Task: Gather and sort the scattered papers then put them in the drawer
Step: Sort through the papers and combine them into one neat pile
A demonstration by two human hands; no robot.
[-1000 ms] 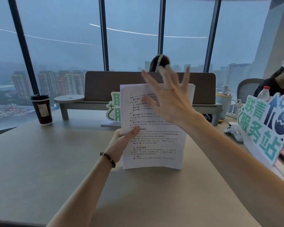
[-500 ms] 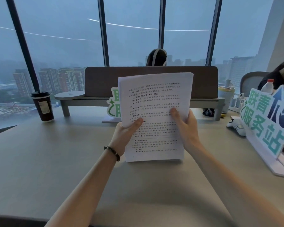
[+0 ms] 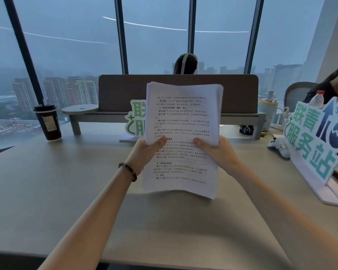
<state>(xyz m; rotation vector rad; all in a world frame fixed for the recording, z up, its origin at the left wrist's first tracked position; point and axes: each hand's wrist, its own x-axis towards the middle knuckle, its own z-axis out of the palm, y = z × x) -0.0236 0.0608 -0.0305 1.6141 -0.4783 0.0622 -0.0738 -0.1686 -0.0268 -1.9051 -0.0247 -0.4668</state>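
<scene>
**Stack of papers held upright over the desk in both hands**

The papers (image 3: 180, 137) form one thick stack, printed side toward the camera, standing roughly upright above the middle of the desk (image 3: 47, 191). Whether the lower edge touches the desktop or hangs just above it cannot be told; a soft shadow lies beneath it. The sheets fan slightly at the top edge, and the bottom edge bows a little.

The left hand (image 3: 144, 152) takes the stack at its left edge about halfway up, its grip clamped on the papers with the thumb laid across the front page and the fingers hidden behind. A dark beaded bracelet (image 3: 128, 171) circles that wrist. The right hand (image 3: 219, 151) mirrors it on the right edge, thumb on the front page, its grip likewise closed on the stack.

Behind the papers a green-and-white sign (image 3: 136, 121) stands on the desk, partly covered by the stack. Further back runs a low shelf riser (image 3: 80, 111) with a brown divider panel (image 3: 125, 90) above it. A dark paper coffee cup (image 3: 48, 122) with a lid stands far left, well apart from the hands. On the right a larger sign (image 3: 310, 139) of the same lettering leans at the desk edge, with a white game controller (image 3: 279, 147) just beside its base and a plastic bottle (image 3: 317, 99) with a red cap behind it. Tall windows show grey sky and apartment blocks
</scene>
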